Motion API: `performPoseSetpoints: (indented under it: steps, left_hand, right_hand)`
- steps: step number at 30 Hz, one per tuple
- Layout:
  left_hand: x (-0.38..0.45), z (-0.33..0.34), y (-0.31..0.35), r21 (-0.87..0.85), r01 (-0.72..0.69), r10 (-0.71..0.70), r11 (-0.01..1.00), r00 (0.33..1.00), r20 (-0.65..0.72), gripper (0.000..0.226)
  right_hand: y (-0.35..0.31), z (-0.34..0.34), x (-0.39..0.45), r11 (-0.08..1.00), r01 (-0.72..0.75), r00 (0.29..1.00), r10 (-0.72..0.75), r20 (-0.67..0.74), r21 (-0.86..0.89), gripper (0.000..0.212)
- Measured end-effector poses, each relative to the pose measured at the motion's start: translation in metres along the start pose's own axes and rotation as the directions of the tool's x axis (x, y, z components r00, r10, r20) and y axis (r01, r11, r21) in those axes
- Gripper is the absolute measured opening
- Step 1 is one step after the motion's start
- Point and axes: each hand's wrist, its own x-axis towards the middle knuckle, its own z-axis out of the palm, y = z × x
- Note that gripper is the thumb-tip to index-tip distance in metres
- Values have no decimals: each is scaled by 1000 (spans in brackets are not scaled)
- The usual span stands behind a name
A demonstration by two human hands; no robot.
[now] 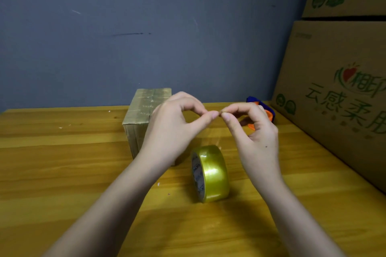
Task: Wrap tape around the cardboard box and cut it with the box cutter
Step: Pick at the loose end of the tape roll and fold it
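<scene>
A small cardboard box, covered in shiny tape, stands on the wooden table near the wall. In front of it a yellowish roll of clear tape stands on its edge. A strip of clear tape rises from the roll to my fingertips. My left hand and my right hand meet above the roll and both pinch the strip's free end between thumb and forefinger. A blue and orange tool, likely the box cutter, lies behind my right hand, partly hidden.
Two large printed cardboard cartons are stacked at the right edge of the table. A grey-blue wall closes off the back. Bare wood stretches to the left and toward me.
</scene>
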Motion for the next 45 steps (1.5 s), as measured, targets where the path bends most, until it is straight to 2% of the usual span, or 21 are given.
performPoseSetpoints:
  steps: [3,8,12,15,17,19,23,27,32,37,41,45]
  left_hand:
    - [0,1,-3,-21,35,-34,999,999,35,29]
    - [3,-4,-3,-97,33,-12,995,977,212,11]
    - [4,-11,0,-74,24,-1,997,955,296,10]
    - [5,-11,-2,40,-10,-1,999,966,259,11]
    - [4,-10,-3,135,-70,42,988,979,197,22]
    - [3,-8,-4,198,-137,106,971,981,160,30]
    - [1,-5,-8,299,-214,183,930,975,129,31]
    - [2,-3,-13,223,-201,174,954,975,135,30]
    - [1,0,-15,165,-191,168,968,975,143,23]
    - [-1,1,-16,246,-207,173,947,973,156,29]
    - [-4,4,-15,454,-285,258,844,958,124,31]
    - [-5,7,-20,521,-336,355,784,933,68,26]
  right_hand:
    - [1,0,0,1000,-7,1000,7,4,4,5]
    - [1,1,-1,1000,8,999,-7,38,-18,5]
    - [3,0,-1,996,52,998,-49,44,-76,3]
    - [4,0,0,979,106,994,-100,46,-174,8]
    - [5,0,0,973,114,993,-107,47,-203,9]
    - [5,0,0,974,106,994,-100,39,-200,10]
    - [4,-2,1,993,22,1000,-23,-7,-115,4]
    - [7,-5,5,972,-187,981,191,-20,143,5]
    - [10,-3,7,918,-323,937,277,212,231,23]
    - [8,-3,7,941,-268,959,240,149,206,13]
    - [9,1,3,962,-232,970,218,107,142,13]
    - [8,1,4,938,-266,959,234,158,221,9]
